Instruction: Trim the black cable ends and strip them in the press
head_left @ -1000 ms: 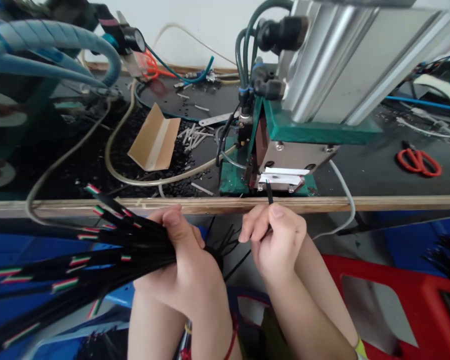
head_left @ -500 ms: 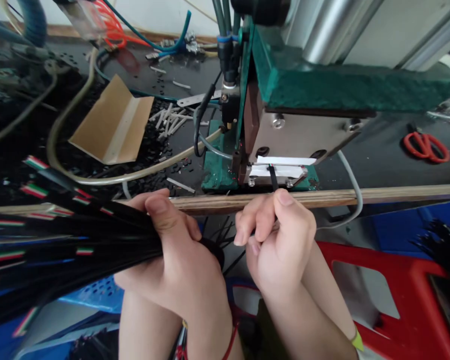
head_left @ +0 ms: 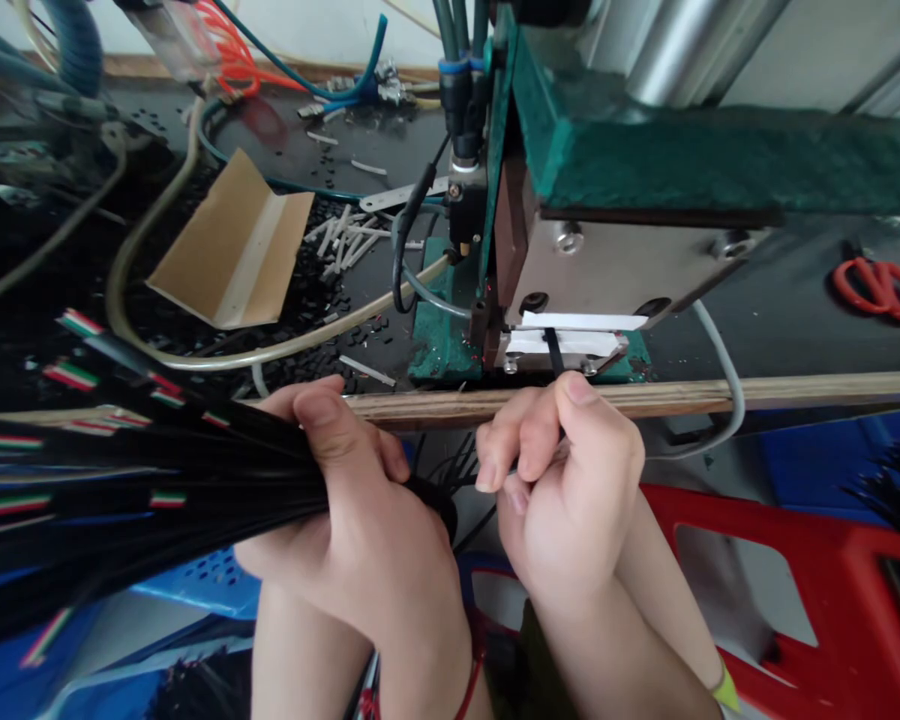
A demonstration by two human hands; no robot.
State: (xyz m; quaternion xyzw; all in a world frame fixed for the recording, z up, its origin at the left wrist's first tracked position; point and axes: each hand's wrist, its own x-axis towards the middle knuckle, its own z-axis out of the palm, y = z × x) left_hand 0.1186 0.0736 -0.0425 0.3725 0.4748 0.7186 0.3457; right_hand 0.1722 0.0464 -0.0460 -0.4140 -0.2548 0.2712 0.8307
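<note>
My left hand [head_left: 352,510] is closed round a thick bundle of black cables [head_left: 120,480] that fans out to the left, their stripped ends showing red, white and green wires. My right hand [head_left: 562,480] pinches a single black cable [head_left: 553,352] between thumb and fingers. That cable's tip lies in the slot at the front of a green and silver pneumatic machine [head_left: 592,240], between two white strips. Both hands hover just in front of the wooden bench edge [head_left: 720,392].
A folded piece of cardboard [head_left: 232,245] lies on the black bench among cut insulation bits and hoses. Red-handled scissors [head_left: 881,288] rest at the far right. A red plastic stool [head_left: 795,590] stands below on the right, blue crates on the left.
The view has moved closer to the machine. My right hand has pushed the single cable's tip forward into the machine's front slot. The left hand keeps its hold on the bundle.
</note>
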